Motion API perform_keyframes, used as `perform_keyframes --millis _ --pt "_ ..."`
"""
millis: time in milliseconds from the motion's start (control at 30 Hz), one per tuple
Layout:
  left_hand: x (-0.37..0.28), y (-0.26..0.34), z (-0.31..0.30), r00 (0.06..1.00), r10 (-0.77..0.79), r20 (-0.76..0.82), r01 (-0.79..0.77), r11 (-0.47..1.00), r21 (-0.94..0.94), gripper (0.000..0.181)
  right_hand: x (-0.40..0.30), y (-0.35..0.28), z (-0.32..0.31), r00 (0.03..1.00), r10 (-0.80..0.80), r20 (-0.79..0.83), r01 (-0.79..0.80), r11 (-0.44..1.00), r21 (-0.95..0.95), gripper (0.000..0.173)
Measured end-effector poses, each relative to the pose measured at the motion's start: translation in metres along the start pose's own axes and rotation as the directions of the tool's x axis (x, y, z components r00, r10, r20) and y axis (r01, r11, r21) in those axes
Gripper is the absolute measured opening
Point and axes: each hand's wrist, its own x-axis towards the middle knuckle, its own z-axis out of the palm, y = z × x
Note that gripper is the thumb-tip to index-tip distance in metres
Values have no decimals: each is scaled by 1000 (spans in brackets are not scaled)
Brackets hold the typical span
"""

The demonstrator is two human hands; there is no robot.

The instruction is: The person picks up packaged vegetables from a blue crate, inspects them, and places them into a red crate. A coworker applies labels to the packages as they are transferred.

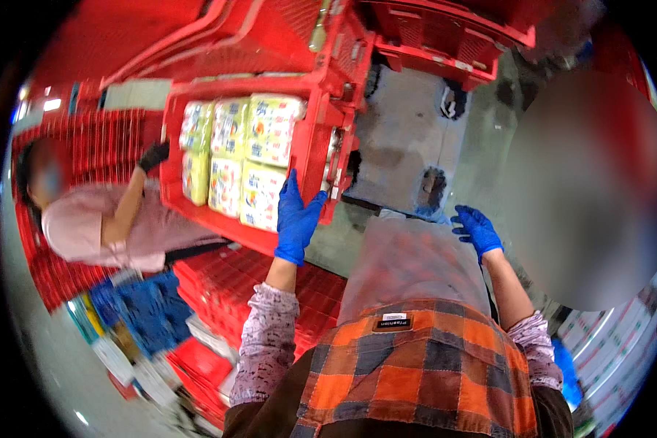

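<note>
My left hand (pixel 298 219), in a blue glove, rests at the near right corner of a red plastic crate (pixel 246 239). Its fingers are spread over the rim and the packs; whether it grips is unclear. Inside the crate stand several plastic-wrapped packs (pixel 227 183) with yellow-green and white printing. Also blue-gloved, my right hand (pixel 475 227) is held in the air with its fingers apart, beside the near right corner of a worn grey platform (pixel 399 137). It holds nothing. A co-worker's dark-gloved hand (pixel 153 156) is at the crate's far left side.
The co-worker (pixel 115 219) stands at the left by stacked red crates (pixel 98 131). More red crates (pixel 317 290) are stacked below the filled one. A blue plastic pallet (pixel 153 309) lies at the lower left. Another red crate (pixel 443 55) stands beyond the platform. White boxes (pixel 613 356) are at the lower right.
</note>
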Motion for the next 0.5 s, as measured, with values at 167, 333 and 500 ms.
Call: perform_keyframes --millis 167,333,500 --pt "-153 -11 21 903 -402 -155 279 820 -500 59 -2 20 -31 980 123 155 -78 961 -267 41" --pt "-330 11 52 702 -711 -45 552 583 -597 51 4 8 -46 943 104 317 60 882 -468 39" --pt "-426 49 81 557 -828 -64 460 371 -807 48 18 -6 -5 907 172 385 164 698 -698 37"
